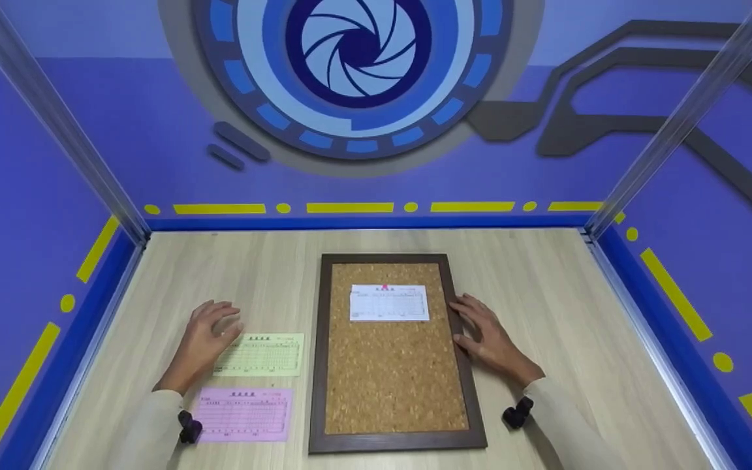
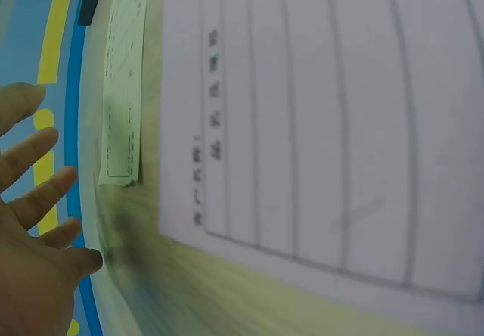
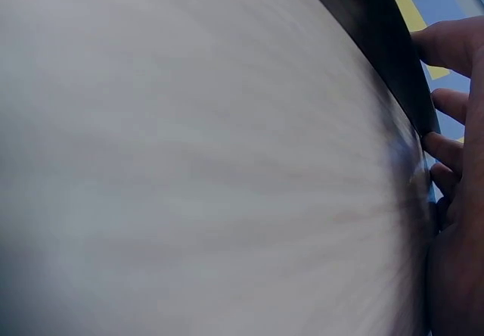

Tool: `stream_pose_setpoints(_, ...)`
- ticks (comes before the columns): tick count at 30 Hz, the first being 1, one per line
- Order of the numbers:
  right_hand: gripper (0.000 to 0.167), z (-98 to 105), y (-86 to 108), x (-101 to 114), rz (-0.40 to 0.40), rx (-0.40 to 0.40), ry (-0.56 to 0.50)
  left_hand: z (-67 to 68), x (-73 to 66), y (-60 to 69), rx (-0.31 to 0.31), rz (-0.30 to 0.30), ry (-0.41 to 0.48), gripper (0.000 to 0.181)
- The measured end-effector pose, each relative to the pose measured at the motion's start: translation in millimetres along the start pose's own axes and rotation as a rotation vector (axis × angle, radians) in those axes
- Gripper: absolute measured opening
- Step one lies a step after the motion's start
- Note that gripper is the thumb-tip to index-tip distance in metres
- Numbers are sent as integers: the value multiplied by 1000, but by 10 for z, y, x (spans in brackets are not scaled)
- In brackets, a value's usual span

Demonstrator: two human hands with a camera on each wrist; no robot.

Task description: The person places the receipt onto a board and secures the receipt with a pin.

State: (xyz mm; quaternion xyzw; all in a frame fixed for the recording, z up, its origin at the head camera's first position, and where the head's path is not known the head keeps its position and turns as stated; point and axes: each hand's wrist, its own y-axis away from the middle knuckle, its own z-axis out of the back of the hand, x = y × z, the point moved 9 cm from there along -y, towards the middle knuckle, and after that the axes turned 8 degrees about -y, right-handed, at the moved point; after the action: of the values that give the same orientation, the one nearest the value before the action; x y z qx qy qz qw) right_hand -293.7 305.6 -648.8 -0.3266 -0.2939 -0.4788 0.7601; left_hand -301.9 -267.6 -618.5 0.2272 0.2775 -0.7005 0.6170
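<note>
A cork board (image 1: pixel 395 372) in a dark brown frame lies on the table. A white printed form (image 1: pixel 389 303) is fixed near its top by a pink pin (image 1: pixel 385 286). My right hand (image 1: pixel 490 339) rests at the board's right edge, fingertips and thumb touching the frame. In the right wrist view its fingers lie against the dark frame (image 3: pixel 378 41). My left hand (image 1: pixel 203 339) holds nothing, its fingers spread and relaxed, beside a green printed form (image 1: pixel 265 356); whether it touches the paper I cannot tell. Nearer lies a pink printed form (image 1: pixel 245 415), large in the left wrist view.
The wooden table (image 1: pixel 546 274) is bounded by blue walls with yellow marks at the back and sides. Metal posts (image 1: pixel 89 143) stand at the table's back corners. Small dark wrist cameras (image 1: pixel 517 414) sit on both wrists.
</note>
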Motion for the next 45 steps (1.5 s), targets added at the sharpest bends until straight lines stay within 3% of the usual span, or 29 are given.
stream_pose_setpoints(9, 65, -2, -7, -5, 4, -5, 0, -44, 107, 50, 54, 63, -42, 47)
stream_pose_setpoints(14, 66, 4, -6, -7, -23, -6, -1, -29, 137, 62, 43, 54, -56, 48)
stream_pose_setpoints(25, 67, 11, -18, -2, -28, -6, 14, 19, 259, 101, 38, 98, -77, 51)
stream_pose_setpoints(36, 65, 20, -12, 16, -5, -4, -2, 20, 210, 160, 11, 47, -99, 52)
stream_pose_setpoints(45, 66, 11, -17, 10, -20, -5, -1, 49, 160, 195, 73, 96, -39, 53)
